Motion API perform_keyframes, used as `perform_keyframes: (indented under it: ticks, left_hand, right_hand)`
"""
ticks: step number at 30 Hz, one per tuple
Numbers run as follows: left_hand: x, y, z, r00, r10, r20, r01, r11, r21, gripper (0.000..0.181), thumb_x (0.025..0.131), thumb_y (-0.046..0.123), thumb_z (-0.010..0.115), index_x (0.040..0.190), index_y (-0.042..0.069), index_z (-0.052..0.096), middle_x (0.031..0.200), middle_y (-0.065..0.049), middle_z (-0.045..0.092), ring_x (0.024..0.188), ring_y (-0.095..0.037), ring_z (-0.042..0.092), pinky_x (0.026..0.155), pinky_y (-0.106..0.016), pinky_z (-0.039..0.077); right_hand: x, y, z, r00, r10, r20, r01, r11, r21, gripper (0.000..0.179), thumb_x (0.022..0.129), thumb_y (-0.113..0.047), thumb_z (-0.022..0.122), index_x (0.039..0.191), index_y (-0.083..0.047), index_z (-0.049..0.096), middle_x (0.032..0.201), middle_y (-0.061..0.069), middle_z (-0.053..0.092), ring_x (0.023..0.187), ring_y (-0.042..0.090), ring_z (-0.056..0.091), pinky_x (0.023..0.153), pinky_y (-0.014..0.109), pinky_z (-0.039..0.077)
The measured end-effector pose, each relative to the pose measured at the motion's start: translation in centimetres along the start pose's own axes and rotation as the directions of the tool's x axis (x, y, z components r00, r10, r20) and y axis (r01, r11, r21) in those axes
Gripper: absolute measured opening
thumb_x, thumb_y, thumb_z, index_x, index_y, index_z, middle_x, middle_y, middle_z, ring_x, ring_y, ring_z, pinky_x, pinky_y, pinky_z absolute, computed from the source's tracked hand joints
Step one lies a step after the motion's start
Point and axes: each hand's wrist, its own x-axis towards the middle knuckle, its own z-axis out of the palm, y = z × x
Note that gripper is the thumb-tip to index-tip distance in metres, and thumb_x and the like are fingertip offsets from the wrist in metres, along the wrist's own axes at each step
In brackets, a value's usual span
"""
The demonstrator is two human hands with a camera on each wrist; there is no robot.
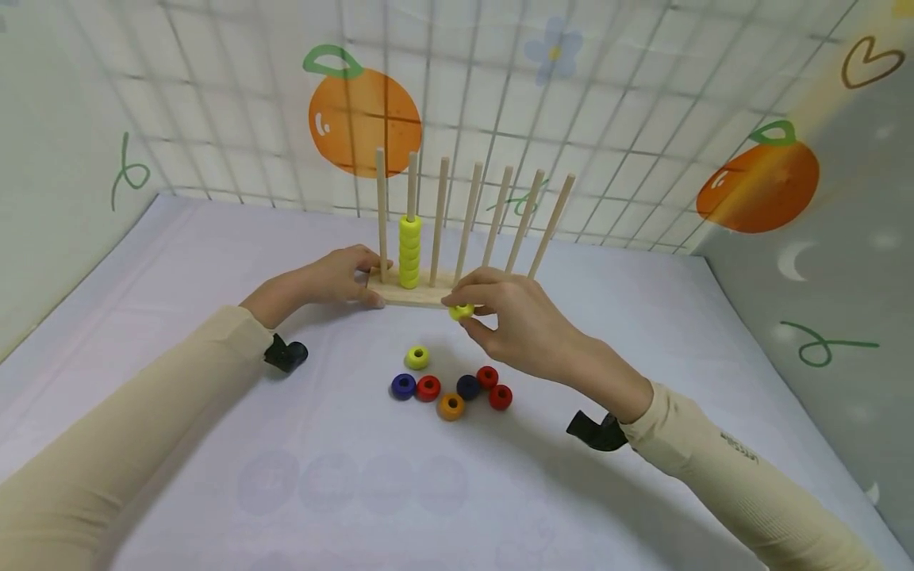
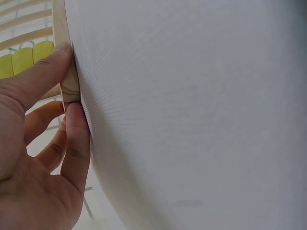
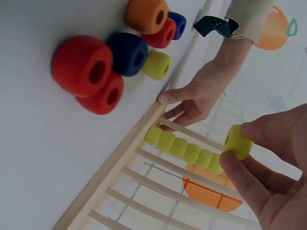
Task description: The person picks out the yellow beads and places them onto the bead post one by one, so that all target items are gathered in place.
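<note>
A wooden rack with several upright pegs stands at the back of the table. Yellow beads are stacked on its second peg from the left; the other pegs carry none. My left hand grips the left end of the base, thumb on one side and fingers round the other, as the left wrist view shows. Between thumb and fingers, my right hand pinches a yellow bead, in front of the rack and apart from the pegs. One loose yellow bead lies on the table before the base.
Near the loose yellow bead lie blue beads, red beads and an orange bead. Behind the rack rises a wire grid wall covered by a printed sheet. A grey panel borders the table on the right.
</note>
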Motion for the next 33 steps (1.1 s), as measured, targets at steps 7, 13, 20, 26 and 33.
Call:
perform_keyframes:
  ticks: [7,13,20,26,33]
  left_hand:
    - [0.0,-0.3,0.1,1.0,0.002,0.003,-0.002,1.0,0.006,0.065,0.089,0.023,0.077,0.145,0.006,0.051,0.144,-0.019,0.046,0.136,-0.038,0.038,0.114,-0.058,0.026]
    - [0.1,-0.6,0.0,1.0,0.015,0.001,-0.015,1.0,0.009,0.065,0.089,0.024,0.077,0.145,0.006,0.051,0.144,-0.019,0.046,0.137,-0.039,0.038,0.114,-0.058,0.026]
    - [0.2,-0.6,0.0,1.0,0.015,0.0,-0.015,1.0,0.004,0.065,0.088,0.024,0.078,0.145,0.007,0.051,0.146,-0.02,0.043,0.137,-0.041,0.037,0.114,-0.059,0.025]
    - [0.3,-0.7,0.0,1.0,0.028,-0.001,-0.028,1.0,0.006,0.065,0.088,0.024,0.078,0.145,0.006,0.051,0.146,-0.021,0.043,0.136,-0.041,0.039,0.114,-0.058,0.026]
    - [0.3,-0.9,0.1,1.0,0.025,-0.003,-0.025,1.0,0.004,0.066,0.089,0.024,0.078,0.146,0.007,0.051,0.146,-0.02,0.043,0.138,-0.041,0.037,0.114,-0.058,0.025]
  right_hand:
    - [0.4,-0.2,-0.8,1.0,-0.006,-0.024,0.007,0.999,0.042,0.027,0.086,0.005,0.072,0.112,-0.003,0.074,0.109,0.004,0.068,0.1,0.017,0.066,0.078,0.029,0.058]
    - [0.8,-0.5,-1.3,0.999,-0.023,-0.046,0.025,0.999,0.041,0.028,0.086,0.006,0.071,0.113,-0.002,0.074,0.109,0.005,0.068,0.099,0.018,0.066,0.078,0.028,0.058]
    - [1.3,-0.8,-1.6,0.997,-0.048,-0.065,0.05,0.998,0.025,0.027,0.087,0.005,0.071,0.113,-0.002,0.074,0.11,0.006,0.067,0.098,0.018,0.066,0.079,0.025,0.057]
    - [1.9,-1.1,-2.0,0.993,-0.075,-0.093,0.076,0.997,0.003,0.028,0.087,0.005,0.07,0.113,-0.003,0.075,0.107,0.003,0.067,0.095,0.015,0.066,0.077,0.024,0.057]
    - [2.3,-1.3,-1.9,0.993,-0.073,-0.095,0.076,0.997,0.025,0.028,0.088,0.005,0.069,0.114,-0.002,0.075,0.107,0.003,0.067,0.098,0.015,0.066,0.08,0.023,0.056]
